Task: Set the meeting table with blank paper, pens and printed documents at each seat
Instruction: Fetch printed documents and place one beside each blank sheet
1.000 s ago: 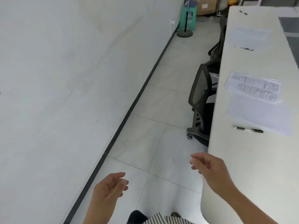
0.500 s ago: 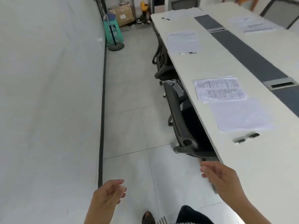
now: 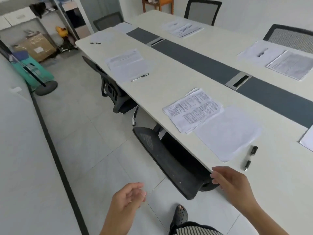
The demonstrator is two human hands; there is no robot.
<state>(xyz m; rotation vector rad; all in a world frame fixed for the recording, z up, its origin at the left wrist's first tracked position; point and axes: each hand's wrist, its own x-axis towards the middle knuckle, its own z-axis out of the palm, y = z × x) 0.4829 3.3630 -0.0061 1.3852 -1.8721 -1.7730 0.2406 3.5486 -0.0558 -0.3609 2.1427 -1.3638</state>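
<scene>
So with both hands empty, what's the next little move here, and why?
Probably turn right to check the place where a sheet pokes in at the frame's edge. The nearest seat already has its printed document, blank paper and pen, and the left hand and right hand hold nothing, so more supplies may be needed.
</scene>
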